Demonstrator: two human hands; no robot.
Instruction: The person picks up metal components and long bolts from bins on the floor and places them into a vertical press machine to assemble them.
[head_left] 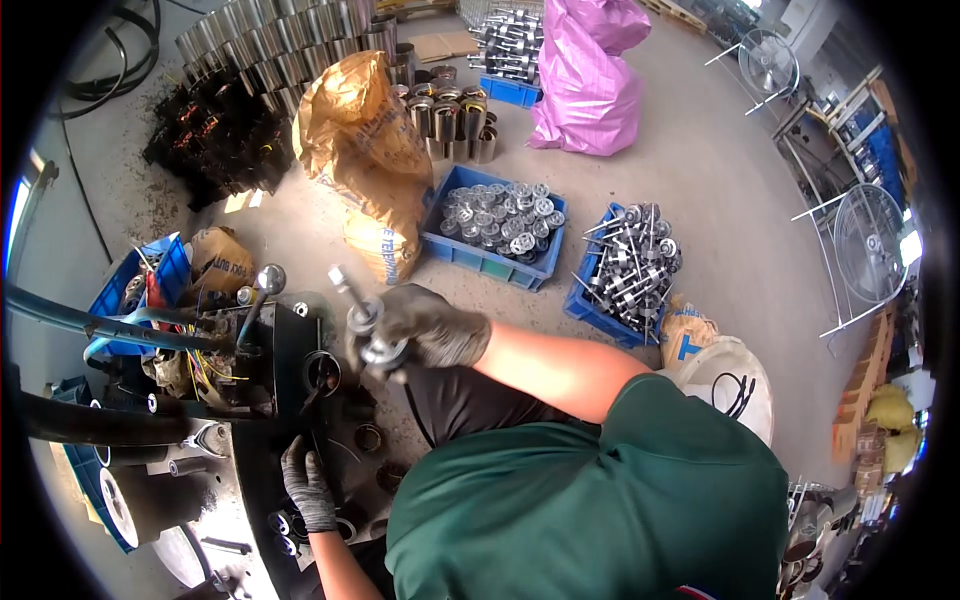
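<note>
Viewing remotely, I find the rotor (pixel 368 317) in my right hand (pixel 425 332), fingers wrapped around its body near the surface (pixel 238 492); I judge it heavy, rigid and perhaps slick, best gripped there, clear of the shaft (pixel 347 287). My left hand (pixel 308 488), fingers loosely parted, holds nothing visible at the surface's edge. Beyond stand a lever (pixel 271 279), which could obstruct leftward travel, and a blue bin (pixel 488 264).

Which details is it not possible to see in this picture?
In the head view:
Metal shaft part: gripped side, hidden by the right hand.
Left hand: palm side, hidden by its own back.
Pink sack: contents, hidden by its walls; top, cut off by the upper edge.
</note>
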